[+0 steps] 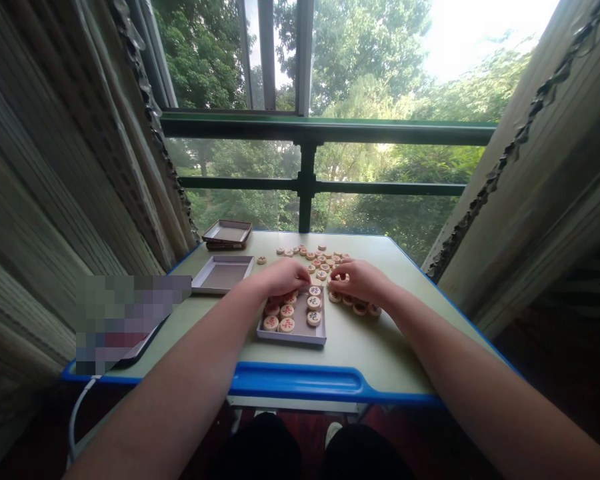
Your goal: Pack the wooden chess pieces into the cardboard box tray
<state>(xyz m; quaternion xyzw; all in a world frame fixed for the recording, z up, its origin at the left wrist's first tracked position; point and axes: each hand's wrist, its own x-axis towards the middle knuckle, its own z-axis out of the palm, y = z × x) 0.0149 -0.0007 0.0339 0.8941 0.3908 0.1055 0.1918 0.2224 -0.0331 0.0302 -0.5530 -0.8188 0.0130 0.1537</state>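
Observation:
A shallow grey tray (294, 336) sits on the pale green desk (370, 347) and holds several round wooden chess discs (286, 325) with red marks. My left hand (283, 275) rests palm down over the tray's far end, fingers curled onto discs there. My right hand (356, 280) lies just right of the tray, fingers bent and pinched among loose discs (360, 308). More loose discs (316, 256) are scattered beyond both hands. What either hand's fingertips hold is hidden.
An empty grey tray (222, 275) lies at the left, and a brown box lid (227, 233) sits on another box at the far left corner. A blurred-out flat object (125, 317) rests at the near left. The desk has a blue front rim (300, 381). Window bars (307, 180) stand behind.

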